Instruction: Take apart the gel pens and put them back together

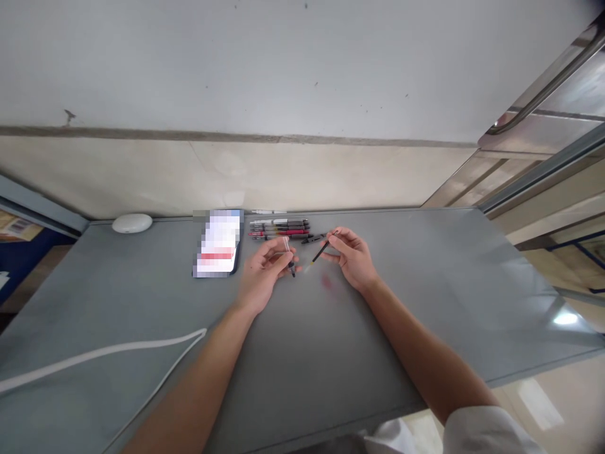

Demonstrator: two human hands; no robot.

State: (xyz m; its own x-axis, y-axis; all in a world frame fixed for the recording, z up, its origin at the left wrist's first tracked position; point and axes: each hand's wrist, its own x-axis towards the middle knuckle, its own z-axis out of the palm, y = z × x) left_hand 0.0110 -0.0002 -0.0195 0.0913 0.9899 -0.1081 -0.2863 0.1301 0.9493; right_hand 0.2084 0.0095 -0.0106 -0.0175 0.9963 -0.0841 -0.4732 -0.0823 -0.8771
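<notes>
My left hand (270, 268) is closed round a pen barrel (291, 265) with a clear upper part and a dark lower end. Between the fingertips of my right hand (348, 255) is a thin dark refill (322, 251), slanting down to the left, with a yellowish section near its pale lower end. The two held pieces are apart. Just beyond my hands several pens (278, 228) lie side by side, dark, white and red ones among them. A short dark pen part (312, 239) rests on the grey table (302, 353) between my hands and the pens.
Left of the pens lies a phone (218, 244) with a lit, blurred screen. A white oval case (132, 222) sits at the back left by the wall (236, 173). A white cable (118, 348) crosses the table's left side. A reddish smudge (328, 282) shows near my right hand.
</notes>
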